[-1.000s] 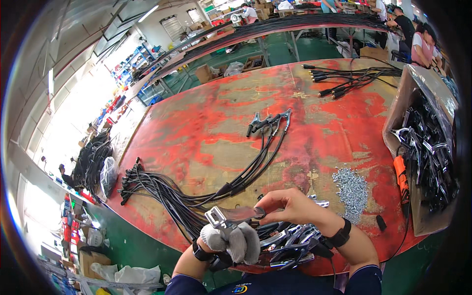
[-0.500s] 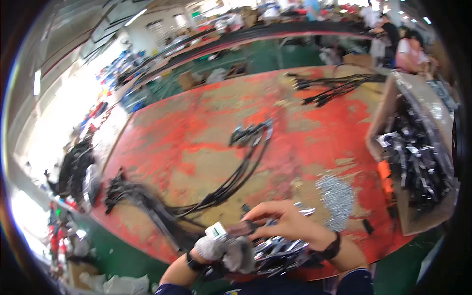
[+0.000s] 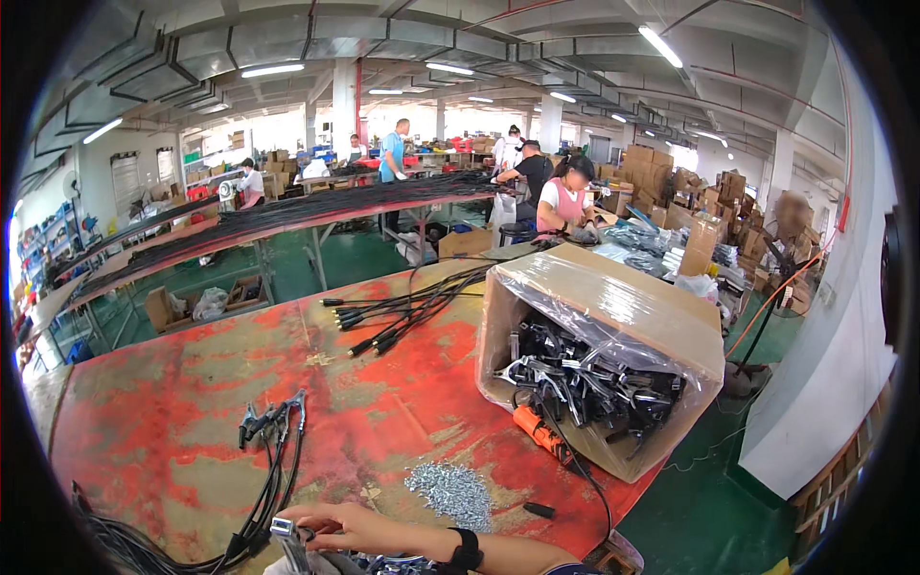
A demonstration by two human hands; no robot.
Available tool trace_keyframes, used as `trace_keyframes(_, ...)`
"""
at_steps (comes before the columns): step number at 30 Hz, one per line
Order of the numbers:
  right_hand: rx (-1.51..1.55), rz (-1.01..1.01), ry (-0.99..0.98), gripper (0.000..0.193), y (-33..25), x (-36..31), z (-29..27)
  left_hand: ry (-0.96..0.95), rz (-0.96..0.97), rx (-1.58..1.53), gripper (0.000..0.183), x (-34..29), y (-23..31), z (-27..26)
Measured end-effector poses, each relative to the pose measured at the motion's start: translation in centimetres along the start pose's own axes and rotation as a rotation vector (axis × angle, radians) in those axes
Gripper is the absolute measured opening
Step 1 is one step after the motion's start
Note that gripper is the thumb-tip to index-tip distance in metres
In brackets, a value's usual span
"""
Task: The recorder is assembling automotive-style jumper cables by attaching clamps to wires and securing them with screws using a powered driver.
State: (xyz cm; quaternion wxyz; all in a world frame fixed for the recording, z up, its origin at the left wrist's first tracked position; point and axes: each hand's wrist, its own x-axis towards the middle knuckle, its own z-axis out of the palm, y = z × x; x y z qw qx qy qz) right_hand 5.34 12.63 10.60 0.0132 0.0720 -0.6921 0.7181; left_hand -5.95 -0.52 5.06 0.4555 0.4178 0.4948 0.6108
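Note:
My right hand (image 3: 343, 527), bare with a black wristband, reaches in from the lower edge. Its fingers are bent and closed against a shiny metal clamp (image 3: 287, 530), which stands upright at the bottom of the view. Below the clamp, a sliver of my left hand (image 3: 278, 567) in a greyish glove shows; its fingers are cut off by the lower edge. Under my right wrist lie several shiny metal clamps (image 3: 398, 563). Black cables (image 3: 273, 479) with clamps on their ends (image 3: 273, 420) curve across the table to the left.
On the worn red table (image 3: 192, 431) are a pile of small metal parts (image 3: 450, 494), a black sleeve (image 3: 539, 510), an orange power tool (image 3: 541, 433) and more cables (image 3: 402, 311). A tilted carton (image 3: 613, 287) holds black clamps (image 3: 585, 379). A co-worker (image 3: 567, 203) sits beyond.
The view has swung up and to the right, so the carton and the hall show more. My hands now sit lower, and my left hand has mostly left the picture.

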Motion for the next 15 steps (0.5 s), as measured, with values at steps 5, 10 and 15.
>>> trace_keyframes(5, -0.023, -0.085, 0.157, 0.041, 2.1, 0.3, -1.0, 0.028, -0.049, -0.029, 0.031, -2.8, 1.4, -0.1)
trace_keyframes(10, 0.165, -0.257, 0.319, 0.041, 4.9, 1.0, -1.7, 0.126, -0.018, 0.610, 0.003, -5.2, 10.4, 3.6)
trace_keyframes(15, -0.072, -0.319, 0.302, 0.049, 2.0, 2.8, -1.6, 0.119, -0.443, 1.048, 0.060, -5.1, 8.8, -4.2)
